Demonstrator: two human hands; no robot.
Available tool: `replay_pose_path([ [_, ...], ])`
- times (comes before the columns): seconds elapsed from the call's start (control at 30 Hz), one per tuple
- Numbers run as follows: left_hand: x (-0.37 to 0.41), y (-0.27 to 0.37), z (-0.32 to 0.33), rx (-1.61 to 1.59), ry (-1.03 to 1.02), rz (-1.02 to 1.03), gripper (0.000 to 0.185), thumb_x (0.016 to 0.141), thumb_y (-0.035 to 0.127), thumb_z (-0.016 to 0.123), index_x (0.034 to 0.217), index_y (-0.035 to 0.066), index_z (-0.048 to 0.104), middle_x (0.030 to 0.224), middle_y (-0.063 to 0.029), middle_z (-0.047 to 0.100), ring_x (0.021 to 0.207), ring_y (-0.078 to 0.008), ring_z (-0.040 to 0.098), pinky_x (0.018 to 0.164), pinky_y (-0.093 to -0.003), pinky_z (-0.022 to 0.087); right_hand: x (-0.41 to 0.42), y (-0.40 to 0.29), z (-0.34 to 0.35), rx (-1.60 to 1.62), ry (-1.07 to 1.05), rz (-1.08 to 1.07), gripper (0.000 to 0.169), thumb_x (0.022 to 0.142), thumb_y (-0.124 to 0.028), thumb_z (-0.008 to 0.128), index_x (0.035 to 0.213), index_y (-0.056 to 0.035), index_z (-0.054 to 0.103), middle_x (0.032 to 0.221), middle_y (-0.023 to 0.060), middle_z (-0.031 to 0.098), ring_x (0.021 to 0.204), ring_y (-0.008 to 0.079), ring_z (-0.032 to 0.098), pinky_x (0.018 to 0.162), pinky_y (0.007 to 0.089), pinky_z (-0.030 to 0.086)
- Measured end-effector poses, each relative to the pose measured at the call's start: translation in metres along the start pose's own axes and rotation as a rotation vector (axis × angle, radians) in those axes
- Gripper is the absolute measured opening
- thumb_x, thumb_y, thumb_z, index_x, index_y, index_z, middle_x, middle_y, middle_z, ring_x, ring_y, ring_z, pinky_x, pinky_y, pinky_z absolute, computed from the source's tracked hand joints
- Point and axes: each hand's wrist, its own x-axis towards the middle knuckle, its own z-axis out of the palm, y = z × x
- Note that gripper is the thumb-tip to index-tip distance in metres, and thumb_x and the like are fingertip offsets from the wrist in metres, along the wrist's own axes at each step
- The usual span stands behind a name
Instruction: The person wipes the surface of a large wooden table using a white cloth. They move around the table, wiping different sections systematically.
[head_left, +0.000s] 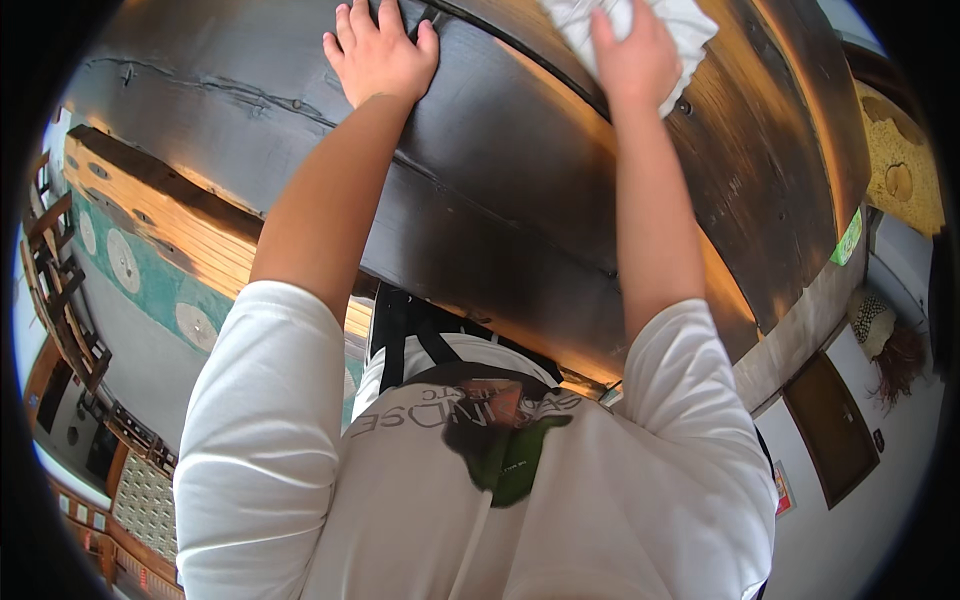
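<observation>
A dark-stained wooden plank table (517, 195) with lighter brown streaks spreads before me. My left hand (382, 56) rests palm down on its planks, fingers spread, holding nothing. Farther right, my right hand (641, 64) has a crumpled white cloth (694, 34) under and around its fingers, against the wood. The cloth's upper part is cut off by the picture's top edge. A dark seam runs across the surface between the two hands.
A bench-like light wood beam (187, 232) lies left of the table. Wooden chairs (60, 292) stand along the far left. At right are a green packet (847, 240) by the table's edge, a yellow pitted surface (900, 161) and a brown door (829, 427).
</observation>
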Motion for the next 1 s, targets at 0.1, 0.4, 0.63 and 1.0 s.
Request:
replay_pose_path([
  [0.1,-0.003,-0.008,-0.001,0.019,0.009,-0.037,0.062,0.089,0.049,0.060,0.139,0.013,0.056,0.152,-0.0166,0.045,0.147,-0.0354,0.034,0.118,-0.0585,0.023,-0.164,-0.056,-0.015,0.019,-0.017,-0.223,0.057,0.084,-0.044,0.074,0.131,-0.0147,0.063,0.135,0.0171,0.059,0.125,0.0368,0.055,0.108,0.0549,0.037],
  [0.4,-0.002,-0.003,-0.009,-0.065,-0.030,-0.056,0.062,0.088,0.046,0.062,0.139,0.012,0.056,0.152,-0.0189,0.045,0.147,-0.0376,0.033,0.117,-0.0612,0.023,-0.168,-0.072,-0.004,0.122,-0.072,-0.040,0.067,0.074,-0.041,0.085,0.132,-0.0132,0.063,0.137,0.0164,0.057,0.132,0.0365,0.051,0.115,0.0604,0.028],
  [0.63,0.005,0.001,-0.013,-0.095,-0.070,-0.011,0.061,0.090,0.044,0.061,0.141,0.011,0.054,0.153,-0.0207,0.043,0.148,-0.0398,0.030,0.117,-0.0632,0.021,0.084,-0.075,0.031,-0.098,0.338,0.134,0.056,0.091,-0.046,0.065,0.134,-0.0101,0.061,0.115,0.0221,0.069,0.111,0.0401,0.064,0.095,0.0485,0.050],
  [1.0,-0.004,-0.023,-0.020,-0.495,-0.113,-0.154,0.044,0.087,0.006,0.055,0.131,0.008,0.056,0.151,-0.0148,0.046,0.150,-0.0341,0.028,0.123,-0.0565,0.014,-0.143,-0.141,0.022,0.035,0.100,-0.154,0.051,0.084,-0.039,0.076,0.127,-0.0133,0.064,0.115,0.0148,0.062,0.109,0.0360,0.058,0.102,0.0523,0.039],
])
